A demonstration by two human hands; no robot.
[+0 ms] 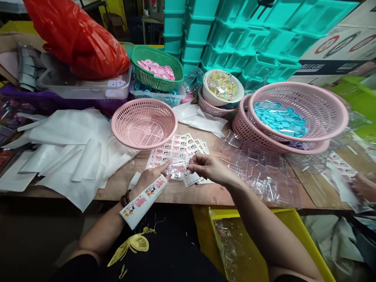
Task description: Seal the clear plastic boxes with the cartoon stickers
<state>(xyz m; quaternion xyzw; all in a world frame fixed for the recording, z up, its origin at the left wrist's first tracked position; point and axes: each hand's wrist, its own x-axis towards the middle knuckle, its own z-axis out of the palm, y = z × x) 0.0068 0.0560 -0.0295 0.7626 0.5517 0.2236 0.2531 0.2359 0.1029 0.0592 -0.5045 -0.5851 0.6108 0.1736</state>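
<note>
Near the front edge of the table (pixel 205 196), our left hand (pixel 150 177) touched the clear case (pixel 179 159), index finger extended, grip hidden; our right hand (pixel 208 166) pinched at its side, on what we couldn't tell. Keeping the case level seemed wise.

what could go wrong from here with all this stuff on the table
The sticker strip lying across the left hand might snag or drop as that hand moves. Clear plastic cases near the front edge of the table could get knocked into the yellow crate below. The upper pink basket, stacked on another, might slip and spill its blue pieces.
</note>
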